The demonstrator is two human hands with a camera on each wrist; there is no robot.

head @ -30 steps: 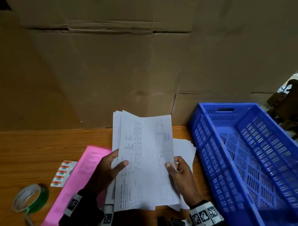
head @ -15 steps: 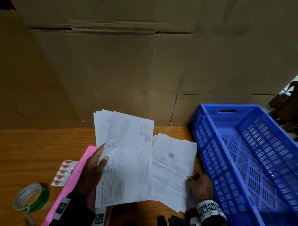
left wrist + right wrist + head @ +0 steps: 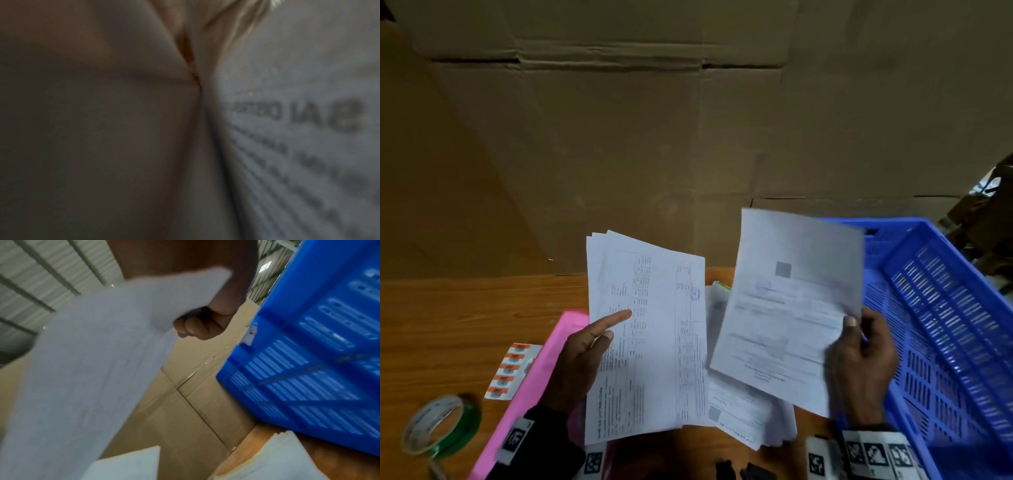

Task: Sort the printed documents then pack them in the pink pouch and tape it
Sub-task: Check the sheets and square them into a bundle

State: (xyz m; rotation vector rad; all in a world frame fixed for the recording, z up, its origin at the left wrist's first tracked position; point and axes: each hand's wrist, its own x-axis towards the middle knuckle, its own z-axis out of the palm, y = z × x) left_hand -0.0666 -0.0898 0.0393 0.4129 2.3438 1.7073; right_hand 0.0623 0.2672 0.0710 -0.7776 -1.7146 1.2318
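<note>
My left hand [image 3: 585, 346] holds a sheaf of printed documents [image 3: 650, 335] upright over the table, thumb across the top sheet; the left wrist view shows only blurred print on that paper [image 3: 298, 146]. My right hand [image 3: 859, 346] pinches a single printed sheet [image 3: 787, 308] by its right edge and holds it raised and tilted; the same sheet [image 3: 86, 369] shows in the right wrist view with curled fingers [image 3: 197, 327] on its edge. A stack of more documents [image 3: 750, 418] lies on the table beneath. The pink pouch [image 3: 534, 387] lies under my left arm.
A roll of green tape [image 3: 441, 425] sits at the front left, with a strip of orange labels [image 3: 512, 370] beside the pouch. A blue slatted crate [image 3: 941, 325] stands at the right. A cardboard wall [image 3: 654, 137] closes the back of the wooden table [image 3: 465, 315].
My right hand has lifted one sheet off the table stack and raised it up and to the right. The left hand's sheaf has stayed left of centre, with its thumb stretched further across the top sheet.
</note>
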